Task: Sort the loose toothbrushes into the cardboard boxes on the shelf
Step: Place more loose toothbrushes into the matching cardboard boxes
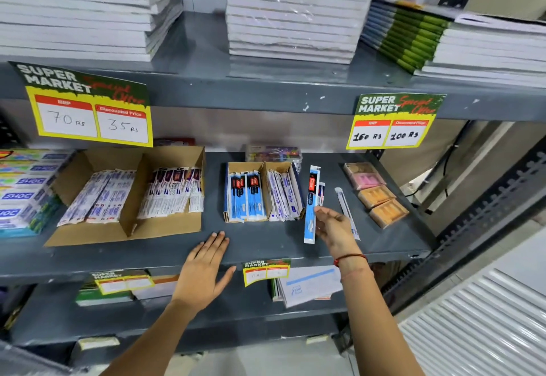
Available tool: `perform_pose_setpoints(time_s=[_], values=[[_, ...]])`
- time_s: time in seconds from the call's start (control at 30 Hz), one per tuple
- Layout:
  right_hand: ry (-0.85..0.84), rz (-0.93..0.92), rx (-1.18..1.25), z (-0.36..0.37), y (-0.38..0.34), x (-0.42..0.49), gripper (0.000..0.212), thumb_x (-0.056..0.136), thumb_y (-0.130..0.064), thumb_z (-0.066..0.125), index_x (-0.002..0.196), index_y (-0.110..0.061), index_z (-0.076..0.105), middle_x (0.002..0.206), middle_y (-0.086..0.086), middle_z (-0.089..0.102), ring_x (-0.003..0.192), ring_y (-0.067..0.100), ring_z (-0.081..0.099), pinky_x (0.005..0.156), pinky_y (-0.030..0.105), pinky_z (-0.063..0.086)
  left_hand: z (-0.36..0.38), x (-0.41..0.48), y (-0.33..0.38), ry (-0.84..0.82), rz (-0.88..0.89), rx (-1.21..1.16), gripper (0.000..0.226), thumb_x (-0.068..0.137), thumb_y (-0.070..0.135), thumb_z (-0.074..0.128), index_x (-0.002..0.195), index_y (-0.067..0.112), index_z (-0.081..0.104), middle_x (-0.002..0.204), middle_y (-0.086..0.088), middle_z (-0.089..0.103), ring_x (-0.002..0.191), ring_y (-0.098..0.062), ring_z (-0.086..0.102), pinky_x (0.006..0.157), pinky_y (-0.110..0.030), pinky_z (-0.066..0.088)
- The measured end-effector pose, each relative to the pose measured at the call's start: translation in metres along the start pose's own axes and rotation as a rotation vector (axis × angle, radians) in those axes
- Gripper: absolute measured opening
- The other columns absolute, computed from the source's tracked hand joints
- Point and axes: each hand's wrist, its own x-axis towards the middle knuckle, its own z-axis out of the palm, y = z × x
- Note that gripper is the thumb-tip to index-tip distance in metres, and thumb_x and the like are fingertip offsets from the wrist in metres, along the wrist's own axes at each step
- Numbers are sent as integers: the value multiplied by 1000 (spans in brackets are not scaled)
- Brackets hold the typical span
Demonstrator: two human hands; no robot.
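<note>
My right hand grips a blue-and-red packed toothbrush, held upright just right of the small cardboard box. That box has two compartments: blue packs on the left, white-purple packs on the right. A second blue pack lies behind the held one, and a white loose toothbrush lies on the shelf to the right. A large cardboard box at the left holds two rows of white-purple packs. My left hand rests flat on the shelf's front edge, empty.
Toothpaste cartons are stacked at the far left. Orange and pink soap-like packs lie at the right end of the shelf. Price signs hang from the shelf above, which carries notebook stacks. A metal upright bounds the right side.
</note>
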Motion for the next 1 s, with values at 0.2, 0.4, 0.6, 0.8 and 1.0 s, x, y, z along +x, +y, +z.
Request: perform_pose_setpoints(time_s=[0.2, 0.4, 0.6, 0.8, 1.0], values=[[-1, 8, 28, 12, 1, -4, 24, 94, -2, 53, 74, -12, 62, 92, 11, 66, 73, 16, 63, 64, 26, 52, 2, -1, 0, -1, 18, 1, 79, 92, 61, 7, 134, 8, 47, 139, -9, 49, 128, -23, 45, 105, -43, 34], [44, -105, -208, 62, 4, 11, 11, 89, -2, 61, 85, -1, 72, 84, 10, 67, 76, 20, 59, 70, 25, 50, 3, 0, 1, -16, 48, 45, 82, 86, 68, 22, 136, 7, 44, 142, -10, 45, 131, -24, 41, 106, -46, 30], [-33, -309, -716, 138, 5, 29, 18, 87, 1, 58, 99, 6, 71, 106, 24, 71, 105, 32, 65, 95, 34, 51, 5, -1, -1, 29, 81, 58, 82, 84, 67, 29, 141, 8, 36, 148, -8, 36, 136, -23, 32, 110, -47, 21], [-20, -366, -983, 163, 14, 47, 20, 90, 2, 53, 103, 7, 67, 111, 27, 68, 108, 38, 63, 94, 40, 52, 13, 1, -8, 34, 99, 31, 84, 85, 71, 21, 148, 16, 10, 156, -1, 8, 143, -17, 3, 115, -34, -2], [-15, -388, -1115, 165, 24, 51, 19, 90, 3, 53, 105, 7, 63, 110, 27, 67, 103, 39, 64, 90, 42, 55, 11, 1, -8, 83, 122, 40, 78, 87, 64, 37, 143, 10, 30, 150, -8, 31, 139, -23, 25, 111, -47, 18]])
